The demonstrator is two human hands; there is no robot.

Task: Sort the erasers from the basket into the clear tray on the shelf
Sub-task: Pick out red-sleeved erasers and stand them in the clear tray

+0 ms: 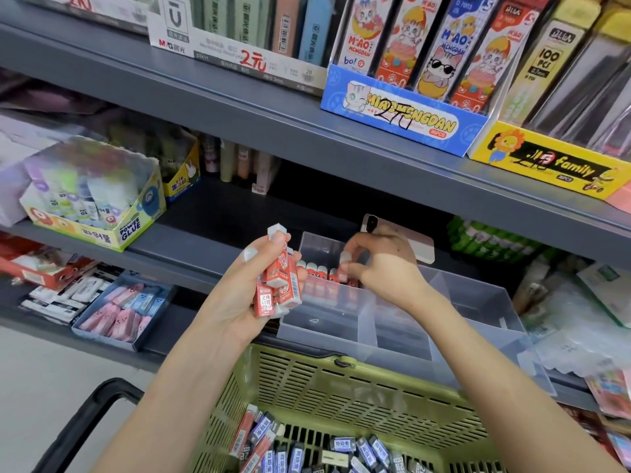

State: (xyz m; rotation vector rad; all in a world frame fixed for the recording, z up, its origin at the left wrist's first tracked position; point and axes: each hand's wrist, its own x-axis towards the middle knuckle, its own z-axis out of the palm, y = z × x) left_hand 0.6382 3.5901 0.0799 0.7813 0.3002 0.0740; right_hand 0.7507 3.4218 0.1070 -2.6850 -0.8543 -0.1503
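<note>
Presently: fingertips (356,269) of right hand (386,268) pinch one red eraser (344,257) at rear compartment of clear tray (327,322), beside the standing row (316,269). Advise seating it upright, flush against neighbours; left hand (249,288) grips spare red erasers (281,285); basket (341,380) below holds more.

This is a stationery shop. Grey metal shelving (239,107) runs above and behind the clear tray (327,322) and is stocked with retail display cartons. A blue cat-printed box (403,121) with a handwritten price stands above the tray. A POWER GLUE carton (92,203) is to its upper left, and a bin of pink and blue erasers (123,308) is to its left. A green shopping basket (341,387) sits just below the tray.
</note>
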